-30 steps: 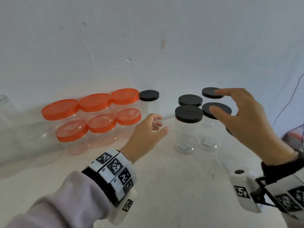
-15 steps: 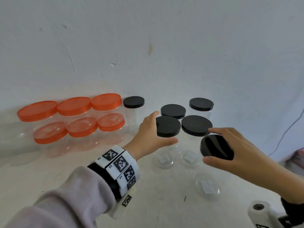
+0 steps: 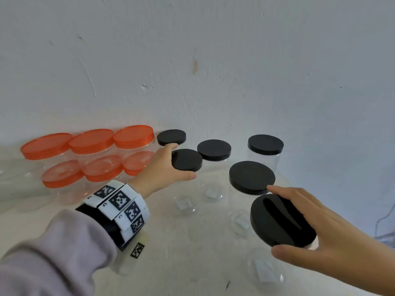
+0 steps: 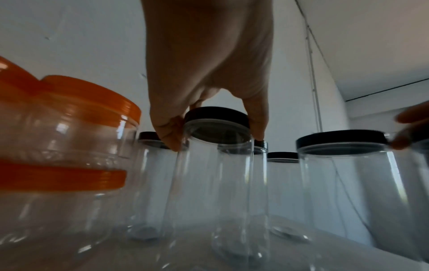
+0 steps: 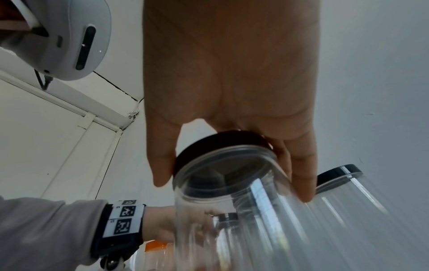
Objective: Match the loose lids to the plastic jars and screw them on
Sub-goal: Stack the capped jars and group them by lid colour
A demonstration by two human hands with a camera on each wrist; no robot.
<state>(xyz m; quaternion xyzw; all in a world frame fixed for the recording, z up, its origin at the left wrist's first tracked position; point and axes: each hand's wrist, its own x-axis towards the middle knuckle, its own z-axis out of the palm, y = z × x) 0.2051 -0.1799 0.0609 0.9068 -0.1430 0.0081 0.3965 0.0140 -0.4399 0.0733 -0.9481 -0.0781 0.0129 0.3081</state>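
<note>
At far left I see six orange-lidded jars (image 3: 89, 159) in two rows against the wall (image 3: 213, 60). My left hand (image 3: 162, 171) grips the black lid (image 3: 186, 160) of a clear jar (image 4: 209, 183), thumb and fingers clamped on the lid's rim. Three more black-lidded jars (image 3: 252, 177) stand behind and to its right on the table (image 3: 192, 263). At right, my right hand (image 3: 324, 233) holds the nearest jar's lid (image 3: 282, 221), thumb and fingers clamped across its rim; the jar body (image 5: 232, 210) appears tilted in the right wrist view.
</note>
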